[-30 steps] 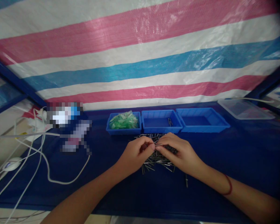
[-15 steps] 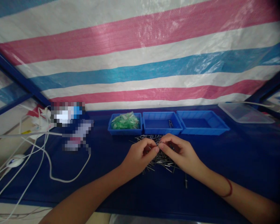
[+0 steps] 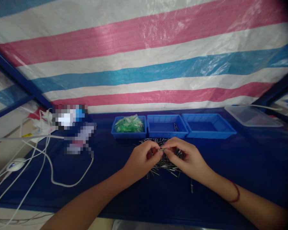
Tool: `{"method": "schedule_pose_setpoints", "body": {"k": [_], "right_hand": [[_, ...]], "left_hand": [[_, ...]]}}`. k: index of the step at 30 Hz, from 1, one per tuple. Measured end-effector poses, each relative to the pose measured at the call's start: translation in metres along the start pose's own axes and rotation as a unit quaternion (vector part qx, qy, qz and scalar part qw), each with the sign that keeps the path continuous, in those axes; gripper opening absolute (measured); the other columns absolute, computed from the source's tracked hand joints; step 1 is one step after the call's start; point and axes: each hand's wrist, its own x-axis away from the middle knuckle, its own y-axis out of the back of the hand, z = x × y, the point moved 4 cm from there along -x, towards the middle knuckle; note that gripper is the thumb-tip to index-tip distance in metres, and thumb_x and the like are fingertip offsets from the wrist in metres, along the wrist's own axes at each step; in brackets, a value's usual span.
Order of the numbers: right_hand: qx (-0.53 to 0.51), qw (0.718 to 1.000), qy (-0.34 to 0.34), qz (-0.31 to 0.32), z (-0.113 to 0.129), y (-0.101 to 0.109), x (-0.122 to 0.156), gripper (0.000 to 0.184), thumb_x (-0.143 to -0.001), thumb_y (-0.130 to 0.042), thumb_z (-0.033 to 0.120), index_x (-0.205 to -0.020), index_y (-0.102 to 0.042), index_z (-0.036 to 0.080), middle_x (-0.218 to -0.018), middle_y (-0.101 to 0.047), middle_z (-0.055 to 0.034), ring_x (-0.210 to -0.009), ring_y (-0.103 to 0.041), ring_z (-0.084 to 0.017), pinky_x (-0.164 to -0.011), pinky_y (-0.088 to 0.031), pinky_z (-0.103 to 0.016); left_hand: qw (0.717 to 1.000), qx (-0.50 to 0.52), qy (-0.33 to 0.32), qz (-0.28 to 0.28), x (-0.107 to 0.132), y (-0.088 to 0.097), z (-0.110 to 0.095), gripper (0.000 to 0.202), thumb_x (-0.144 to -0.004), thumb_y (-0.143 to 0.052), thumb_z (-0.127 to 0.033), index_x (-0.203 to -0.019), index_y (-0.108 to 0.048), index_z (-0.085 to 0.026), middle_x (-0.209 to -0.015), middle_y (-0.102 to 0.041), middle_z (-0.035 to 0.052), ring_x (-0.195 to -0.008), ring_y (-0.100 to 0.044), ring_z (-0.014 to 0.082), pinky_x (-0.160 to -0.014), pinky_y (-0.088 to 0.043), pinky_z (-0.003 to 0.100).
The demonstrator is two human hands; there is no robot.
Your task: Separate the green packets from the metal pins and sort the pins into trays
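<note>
"Head view: where was the rivet [image 3: 162,149]?"
"Between left hand [image 3: 141,158] and right hand [image 3: 189,156], each grip pinched on it, over the rivet pile [image 3: 166,164] before the middle blue bin [image 3: 162,133]."

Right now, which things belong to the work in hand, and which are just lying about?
Likely in use:
pin, between left hand and right hand
pin pile beneath
three trays beyond

Likely lying about:
white cables
clear sheet, far right
blurred items, left

head view | faces forward, downward | hands [image 3: 142,158] near, striped sheet [image 3: 124,76] beyond
</note>
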Motion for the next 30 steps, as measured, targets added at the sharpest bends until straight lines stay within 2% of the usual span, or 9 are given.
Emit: {"method": "schedule_pose_setpoints", "body": {"k": [3,6,11,17,20,22,24,26,30], "right_hand": [[0.043,0.997,0.058,-0.004,0.002,0.003,-0.003,0.009,-0.087,-0.056,0.018,-0.090,-0.063,0.021,-0.079,-0.066,-0.0032,-0.075,-0.060,-0.016,-0.068,-0.047,-0.031],[0.094,0.991,0.098,-0.015,-0.001,0.011,-0.008,0.009,-0.086,-0.058,0.017,-0.091,-0.064,0.021,-0.082,-0.068,-0.0036,-0.079,-0.061,-0.018,-0.073,-0.047,-0.034],[0.220,0.967,0.080,-0.097,-0.024,0.039,-0.018,0.008,-0.088,-0.058,0.022,-0.091,-0.065,0.020,-0.087,-0.070,-0.0047,-0.083,-0.060,-0.020,-0.078,-0.045,-0.037],[0.374,0.923,0.012,-0.092,-0.051,0.053,-0.024,0.019,-0.087,-0.059,0.037,-0.090,-0.069,0.021,-0.088,-0.071,-0.0048,-0.086,-0.059,-0.024,-0.078,-0.041,-0.040],[0.385,0.917,0.021,-0.107,-0.045,0.054,-0.022,0.017,-0.087,-0.059,0.035,-0.087,-0.069,0.021,-0.087,-0.071,-0.0050,-0.086,-0.058,-0.024,-0.076,-0.039,-0.040],[0.359,0.926,0.048,-0.108,-0.034,0.052,-0.020,0.013,-0.087,-0.058,0.029,-0.086,-0.068,0.021,-0.086,-0.070,-0.0051,-0.084,-0.058,-0.023,-0.076,-0.039,-0.038],[0.307,0.944,0.089,-0.077,-0.021,0.044,-0.018,0.008,-0.086,-0.059,0.024,-0.085,-0.067,0.020,-0.086,-0.069,-0.0050,-0.082,-0.057,-0.021,-0.075,-0.040,-0.037],[0.245,0.961,0.129,-0.006,-0.010,0.029,-0.013,0.005,-0.083,-0.062,0.022,-0.086,-0.066,0.020,-0.084,-0.068,-0.0042,-0.081,-0.057,-0.018,-0.074,-0.040,-0.035],[0.183,0.964,0.138,0.133,0.001,-0.008,0.000,0.012,-0.078,-0.067,0.029,-0.087,-0.066,0.021,-0.082,-0.065,-0.0024,-0.082,-0.053,-0.019,-0.075,-0.038,-0.036]], "left_hand": [[1.000,0.001,0.006,-0.003,0.000,0.002,0.002,0.019,-0.088,-0.054,-0.033,-0.084,-0.059,-0.016,-0.071,-0.055,-0.0020,-0.060,-0.046,0.0089,-0.057,-0.036,0.020],[1.000,-0.007,0.012,0.001,-0.001,0.004,0.003,0.020,-0.089,-0.052,-0.034,-0.096,-0.059,-0.016,-0.071,-0.055,-0.0026,-0.060,-0.047,0.0091,-0.057,-0.037,0.020],[0.999,-0.044,0.012,0.015,-0.003,0.008,0.005,0.028,-0.090,-0.052,-0.033,-0.113,-0.055,-0.017,-0.074,-0.058,-0.0028,-0.060,-0.049,0.0095,-0.059,-0.038,0.021],[0.985,-0.147,-0.056,0.065,-0.002,0.007,0.003,0.020,-0.091,-0.048,-0.025,-0.105,-0.060,-0.017,-0.082,-0.063,0.0010,-0.070,-0.056,0.0121,-0.067,-0.041,0.023],[0.959,-0.259,-0.086,0.077,-0.003,0.009,0.003,0.016,-0.088,-0.047,-0.018,-0.097,-0.060,-0.018,-0.087,-0.064,0.0027,-0.079,-0.058,0.0162,-0.073,-0.041,0.027],[0.936,-0.334,-0.078,0.077,-0.004,0.013,0.004,0.014,-0.086,-0.047,-0.015,-0.092,-0.059,-0.018,-0.085,-0.064,0.0024,-0.078,-0.058,0.0179,-0.072,-0.040,0.030],[0.922,-0.375,-0.062,0.078,-0.006,0.019,0.005,0.011,-0.084,-0.048,-0.016,-0.088,-0.057,-0.018,-0.082,-0.063,0.0017,-0.075,-0.057,0.0182,-0.069,-0.039,0.030],[0.917,-0.387,-0.052,0.078,-0.008,0.024,0.006,0.009,-0.084,-0.048,-0.017,-0.086,-0.056,-0.019,-0.081,-0.062,0.0010,-0.075,-0.057,0.0179,-0.068,-0.039,0.030],[0.917,-0.388,-0.049,0.077,-0.009,0.025,0.006,0.009,-0.085,-0.047,-0.017,-0.087,-0.055,-0.019,-0.081,-0.061,0.0002,-0.075,-0.058,0.0176,-0.067,-0.039,0.029]]}}
